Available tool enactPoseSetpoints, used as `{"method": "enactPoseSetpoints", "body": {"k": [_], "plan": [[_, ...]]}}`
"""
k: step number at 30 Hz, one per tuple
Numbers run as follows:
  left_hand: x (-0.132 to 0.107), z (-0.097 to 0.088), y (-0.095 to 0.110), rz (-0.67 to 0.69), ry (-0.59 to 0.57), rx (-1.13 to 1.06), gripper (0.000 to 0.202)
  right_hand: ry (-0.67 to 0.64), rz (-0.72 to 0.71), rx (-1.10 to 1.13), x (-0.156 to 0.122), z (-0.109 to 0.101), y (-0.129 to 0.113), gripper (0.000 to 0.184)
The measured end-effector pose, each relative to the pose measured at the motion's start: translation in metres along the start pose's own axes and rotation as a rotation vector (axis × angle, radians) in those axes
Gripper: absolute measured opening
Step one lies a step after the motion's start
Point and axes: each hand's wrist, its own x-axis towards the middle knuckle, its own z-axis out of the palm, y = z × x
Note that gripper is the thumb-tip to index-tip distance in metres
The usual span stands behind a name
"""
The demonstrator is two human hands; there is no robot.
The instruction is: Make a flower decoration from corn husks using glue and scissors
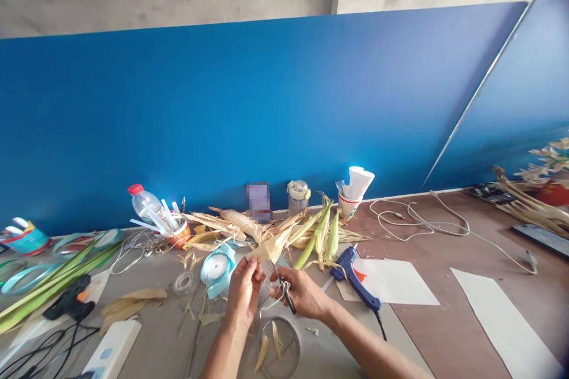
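My left hand (243,288) is closed in a pinch on a dry, pale corn husk leaf (271,247) and holds it up over the table. My right hand (302,293) is closed around small black-handled scissors (281,285), whose blades point up toward the base of the husk. Below both hands lies a round wire ring (279,346) with a few husk strips inside it. A pile of dry and green corn husks (306,234) lies just behind the hands.
A blue glue gun (352,277) rests on white paper (393,282) to the right. A black glue gun (69,303), green leaves (48,281), tape rolls (217,267), a bottle (144,202), cups and a jar (298,195) line the blue partition (267,118). A white cable (427,222) crosses the right side.
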Motion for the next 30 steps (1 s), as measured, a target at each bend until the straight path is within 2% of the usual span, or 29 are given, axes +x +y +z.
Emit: {"method": "enactPoseSetpoints", "body": {"k": [12, 30], "plan": [[0.0042, -0.0061, -0.0013, -0.007, -0.006, 0.052, 0.025, -0.018, 0.025, -0.035, -0.0015, -0.0032, -0.0030, 0.020], [0.0068, -0.0083, 0.0006, 0.004, 0.060, 0.197, 0.029, -0.064, 0.085, -0.068, -0.0018, -0.0076, 0.0040, 0.020]]}}
